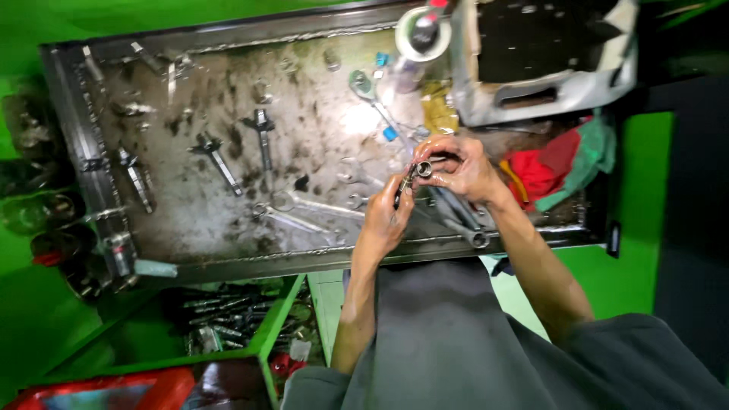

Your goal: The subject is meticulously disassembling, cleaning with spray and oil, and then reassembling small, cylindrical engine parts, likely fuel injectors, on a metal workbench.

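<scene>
- Pinching a small metal socket (424,168), right hand (459,168) fingers curl round it above worktop (190,220) centre-right.
- Left hand (386,220) fingers pressed on a dark thin tool (405,184), tip touching socket.
- Spanners (311,209) at 9 o'clock, red-green rags (562,163) at 3.
- Tape roll (423,34) at 12, grey box (547,83) at 1.

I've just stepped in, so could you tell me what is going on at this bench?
A person is working over a greasy metal tray. The right hand holds a small round metal part, and the left hand brings a thin dark tool up to it. Wrenches and injector-like parts lie in the tray.
</scene>
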